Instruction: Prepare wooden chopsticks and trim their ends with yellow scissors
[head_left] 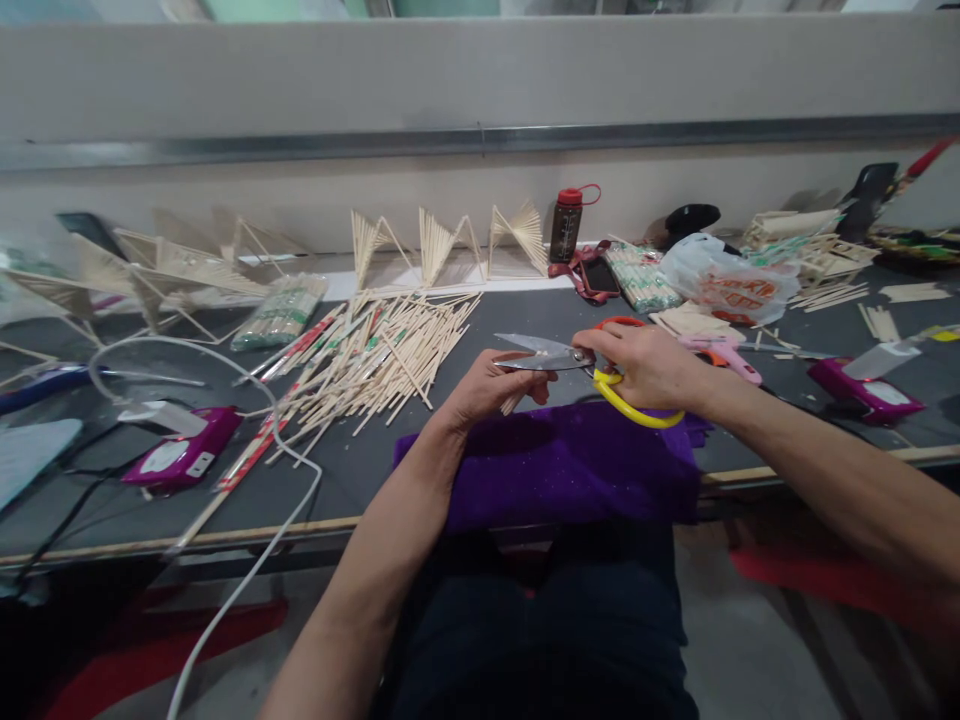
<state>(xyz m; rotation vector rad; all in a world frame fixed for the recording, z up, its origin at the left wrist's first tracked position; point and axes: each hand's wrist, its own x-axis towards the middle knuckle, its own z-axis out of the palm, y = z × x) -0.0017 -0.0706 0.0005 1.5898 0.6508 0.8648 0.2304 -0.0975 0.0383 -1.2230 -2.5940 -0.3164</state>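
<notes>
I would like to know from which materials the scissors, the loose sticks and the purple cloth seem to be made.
Scissors: blades probably steel, by their grey metallic sheen; the yellow handle looks like smooth plastic.
Loose sticks: pale, matt, apparently unpainted; wood or bamboo, I cannot tell which.
Purple cloth: dull, soft-looking fabric, perhaps fleece or felt, as it folds and shows no shine.
</notes>
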